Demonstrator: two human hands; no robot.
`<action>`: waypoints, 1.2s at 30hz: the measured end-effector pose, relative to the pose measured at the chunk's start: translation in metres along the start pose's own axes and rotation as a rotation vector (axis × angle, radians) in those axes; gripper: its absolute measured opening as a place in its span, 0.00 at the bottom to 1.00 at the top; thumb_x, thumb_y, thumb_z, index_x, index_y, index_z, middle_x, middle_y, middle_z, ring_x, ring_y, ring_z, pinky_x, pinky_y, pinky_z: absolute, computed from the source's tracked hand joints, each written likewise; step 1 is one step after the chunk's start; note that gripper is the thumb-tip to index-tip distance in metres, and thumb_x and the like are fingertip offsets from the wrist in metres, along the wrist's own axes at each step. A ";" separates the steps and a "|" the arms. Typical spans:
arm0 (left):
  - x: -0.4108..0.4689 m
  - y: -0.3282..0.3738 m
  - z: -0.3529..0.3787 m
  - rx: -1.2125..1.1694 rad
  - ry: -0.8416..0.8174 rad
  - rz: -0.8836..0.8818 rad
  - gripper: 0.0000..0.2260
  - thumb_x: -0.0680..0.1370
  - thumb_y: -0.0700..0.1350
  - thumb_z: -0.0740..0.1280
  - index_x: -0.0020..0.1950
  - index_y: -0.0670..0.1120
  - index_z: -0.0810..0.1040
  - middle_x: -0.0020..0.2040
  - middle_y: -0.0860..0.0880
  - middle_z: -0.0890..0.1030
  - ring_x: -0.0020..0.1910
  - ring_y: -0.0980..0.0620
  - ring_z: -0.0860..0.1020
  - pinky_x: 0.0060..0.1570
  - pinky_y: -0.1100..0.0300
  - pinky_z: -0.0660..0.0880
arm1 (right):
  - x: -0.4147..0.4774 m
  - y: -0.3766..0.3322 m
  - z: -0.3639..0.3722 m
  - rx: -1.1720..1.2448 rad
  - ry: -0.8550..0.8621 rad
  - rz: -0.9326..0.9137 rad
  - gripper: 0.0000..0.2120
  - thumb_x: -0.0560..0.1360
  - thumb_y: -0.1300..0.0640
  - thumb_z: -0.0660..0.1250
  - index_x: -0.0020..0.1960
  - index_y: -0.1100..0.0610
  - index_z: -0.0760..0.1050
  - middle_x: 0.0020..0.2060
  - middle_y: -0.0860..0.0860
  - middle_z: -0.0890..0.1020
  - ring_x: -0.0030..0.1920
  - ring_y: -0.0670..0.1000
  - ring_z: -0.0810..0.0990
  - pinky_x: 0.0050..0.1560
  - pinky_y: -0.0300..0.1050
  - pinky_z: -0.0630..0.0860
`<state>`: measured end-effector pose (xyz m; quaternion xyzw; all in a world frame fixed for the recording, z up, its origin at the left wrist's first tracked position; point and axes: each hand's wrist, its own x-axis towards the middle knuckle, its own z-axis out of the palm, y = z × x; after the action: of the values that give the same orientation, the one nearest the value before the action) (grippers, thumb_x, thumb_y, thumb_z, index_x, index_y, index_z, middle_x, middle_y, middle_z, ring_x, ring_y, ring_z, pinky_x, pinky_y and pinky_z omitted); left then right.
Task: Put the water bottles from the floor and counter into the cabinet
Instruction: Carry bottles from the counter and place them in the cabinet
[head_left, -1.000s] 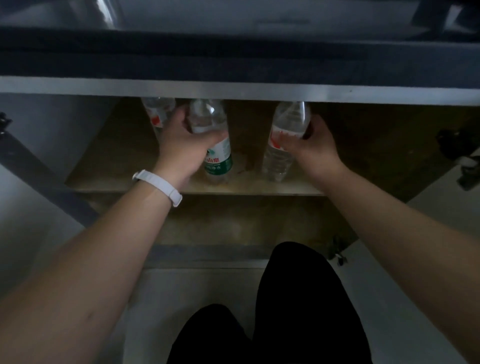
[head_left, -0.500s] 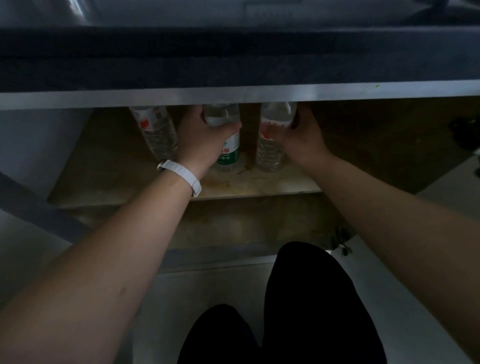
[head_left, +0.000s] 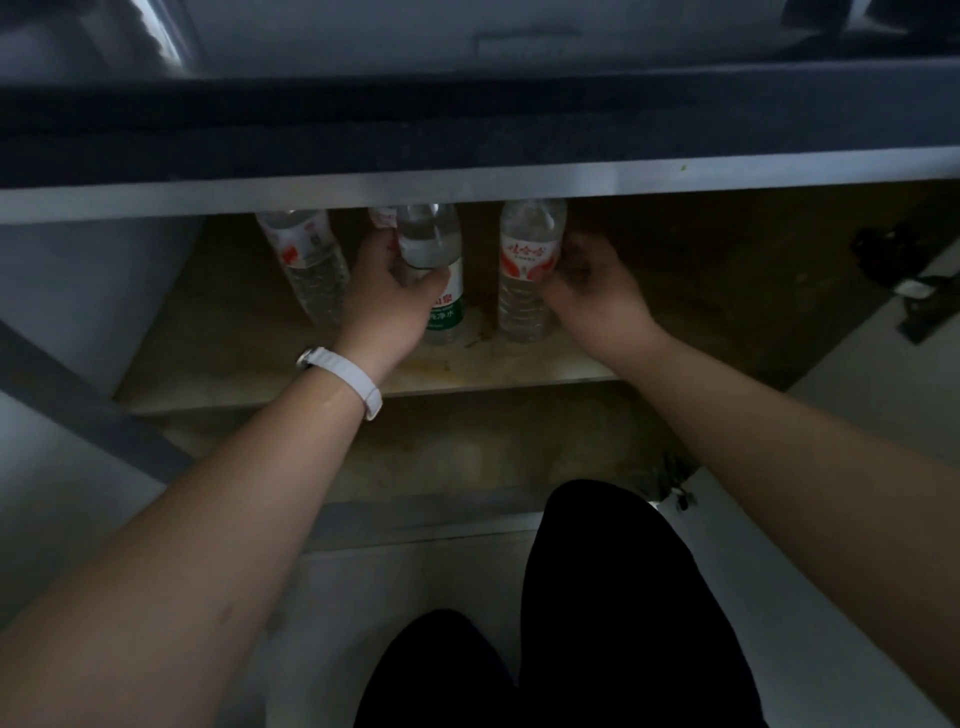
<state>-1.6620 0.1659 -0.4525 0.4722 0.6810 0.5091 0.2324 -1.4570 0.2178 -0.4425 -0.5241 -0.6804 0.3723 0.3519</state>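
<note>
Gripping the green-label bottle (head_left: 450, 312) in the left hand (head_left: 395, 301), right hand (head_left: 597, 296) curled round the red-label bottle (head_left: 525, 270), both upright on the cabinet shelf (head_left: 234, 364), four counted with the far-left bottle (head_left: 311, 265) and a half-hidden bottle (head_left: 382, 218), probably full, weighty, slick, thin-walled, best held at the label.

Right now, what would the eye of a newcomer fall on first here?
Two bare hands reach into a dim cabinet. The left hand, with a white wristband, grips a green-label bottle standing on the shelf; the right hand touches a red-label bottle beside it. A third bottle is at the far left.
</note>
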 end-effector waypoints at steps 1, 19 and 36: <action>-0.009 0.000 -0.001 0.018 0.008 0.009 0.22 0.77 0.47 0.73 0.70 0.52 0.73 0.65 0.56 0.79 0.64 0.55 0.77 0.63 0.55 0.75 | -0.006 0.001 -0.002 -0.022 0.006 -0.017 0.25 0.76 0.46 0.69 0.70 0.48 0.67 0.59 0.42 0.75 0.55 0.41 0.75 0.53 0.41 0.75; -0.108 0.024 -0.035 0.679 -0.307 0.325 0.22 0.78 0.53 0.66 0.69 0.43 0.77 0.69 0.44 0.76 0.68 0.40 0.72 0.67 0.44 0.70 | -0.091 -0.030 -0.026 -0.668 -0.302 -0.297 0.25 0.78 0.40 0.58 0.68 0.54 0.72 0.64 0.53 0.76 0.59 0.58 0.75 0.52 0.53 0.76; -0.210 0.306 -0.179 0.656 -0.446 0.258 0.25 0.79 0.57 0.60 0.70 0.44 0.76 0.69 0.45 0.76 0.69 0.42 0.71 0.68 0.44 0.70 | -0.223 -0.306 -0.206 -0.883 -0.436 -0.120 0.28 0.79 0.37 0.52 0.75 0.50 0.64 0.73 0.48 0.67 0.72 0.53 0.64 0.70 0.51 0.62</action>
<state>-1.5862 -0.0929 -0.1408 0.7015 0.6752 0.1751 0.1457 -1.3704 -0.0247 -0.0961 -0.4931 -0.8597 0.1288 -0.0333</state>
